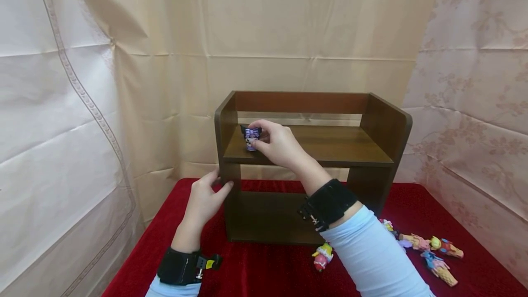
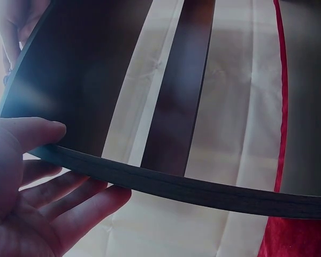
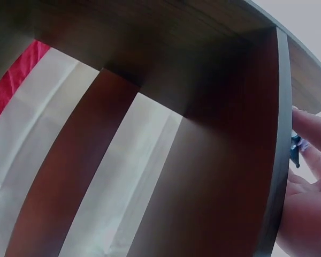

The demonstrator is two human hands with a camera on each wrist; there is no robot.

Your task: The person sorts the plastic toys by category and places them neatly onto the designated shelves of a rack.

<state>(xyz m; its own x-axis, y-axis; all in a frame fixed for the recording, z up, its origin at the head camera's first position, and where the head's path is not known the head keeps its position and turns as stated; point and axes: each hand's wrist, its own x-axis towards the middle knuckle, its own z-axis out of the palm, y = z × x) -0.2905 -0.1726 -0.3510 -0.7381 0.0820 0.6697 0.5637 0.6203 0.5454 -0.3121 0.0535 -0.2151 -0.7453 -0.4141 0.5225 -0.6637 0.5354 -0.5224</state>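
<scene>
A small figurine [image 1: 251, 138] with a purple bow and black pointed ears is upright at the left end of the upper board of a brown wooden shelf [image 1: 334, 145]. My right hand [image 1: 279, 143] pinches it between thumb and fingers; in the right wrist view only a bit of the figurine [image 3: 296, 149] shows beside the board's edge. Lower down, my left hand [image 1: 205, 199] holds the shelf's left side panel. The left wrist view has the thumb on the panel's inner side and the other fingers [image 2: 96, 214] along its outer side.
On the red cloth [image 1: 264, 269], a yellow and pink figurine [image 1: 322, 256] lies before the shelf. Several more figurines, among them a blue and pink one with a cone base [image 1: 439, 268], lie to the right, partly behind my right sleeve. Beige curtains [image 1: 288, 22] hang behind.
</scene>
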